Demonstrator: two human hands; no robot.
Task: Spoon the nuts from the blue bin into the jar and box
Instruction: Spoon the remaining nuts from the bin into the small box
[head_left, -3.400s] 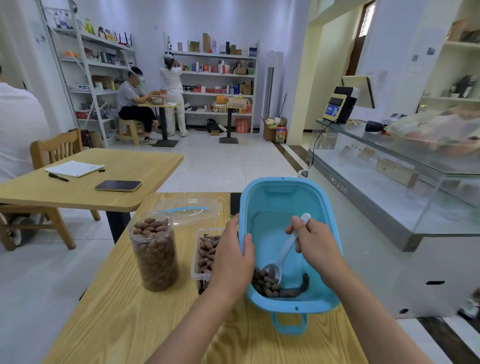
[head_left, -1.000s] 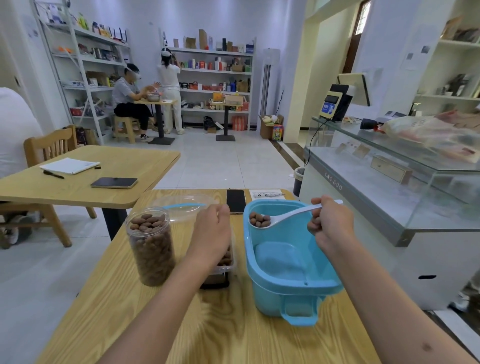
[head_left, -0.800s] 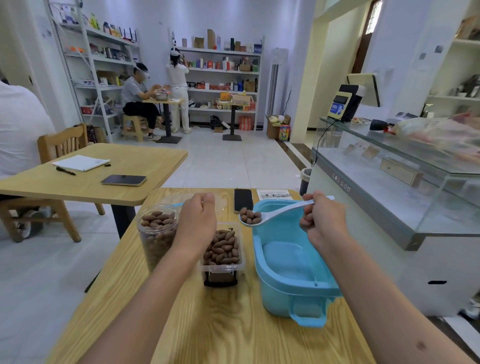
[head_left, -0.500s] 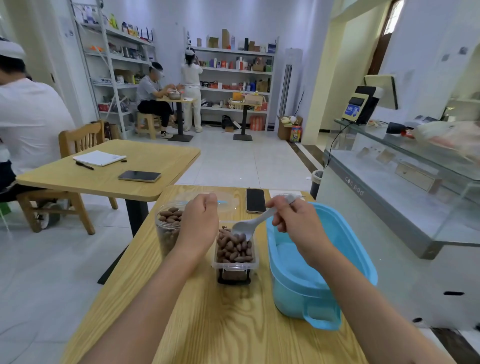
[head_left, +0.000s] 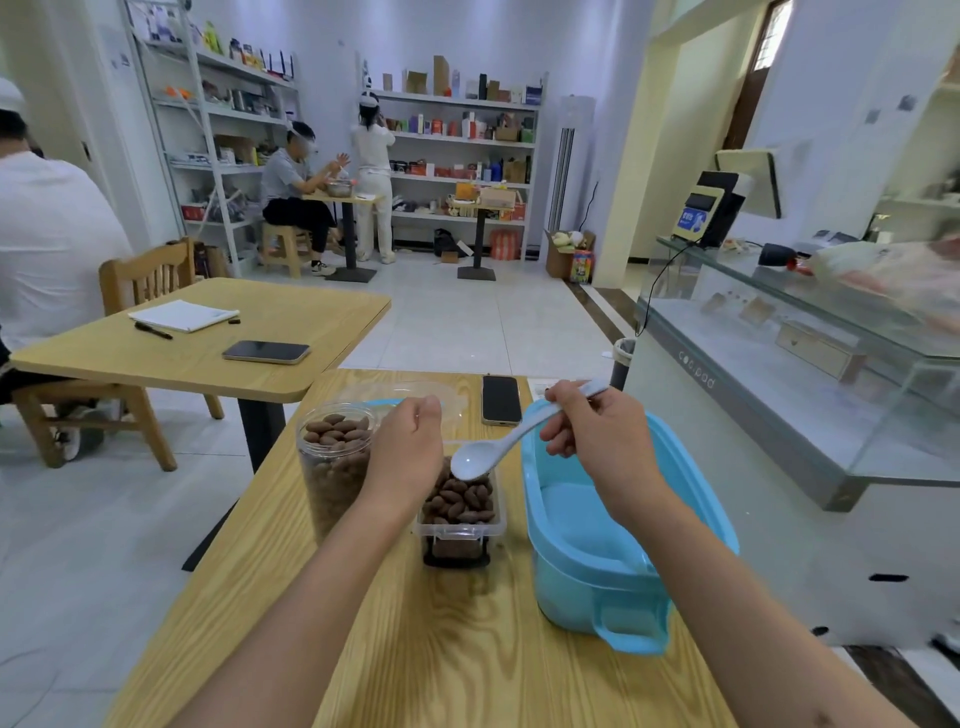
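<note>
A clear plastic box (head_left: 461, 525) heaped with brown nuts stands mid-table. Left of it is a clear jar (head_left: 332, 470) filled with nuts to the brim. The blue bin (head_left: 613, 566) sits on the right; the part of its inside that shows holds no nuts. My right hand (head_left: 602, 441) grips the handle of a white spoon (head_left: 493, 449), whose empty bowl hangs just over the box. My left hand (head_left: 410, 452) is curled between jar and box, against the box's far left side; its fingers are hidden, so I cannot tell whether it holds anything.
A black phone (head_left: 501, 399) and a clear lid (head_left: 405, 397) with a blue band lie at the table's far end. A glass display counter (head_left: 810, 384) runs along the right. Another wooden table (head_left: 208, 343) with a phone and notebook stands at left, where a person sits.
The spoon came out of the bin loaded, moved left over the box and now holds no nuts. My left hand left the bin's rim and went beside the box.
</note>
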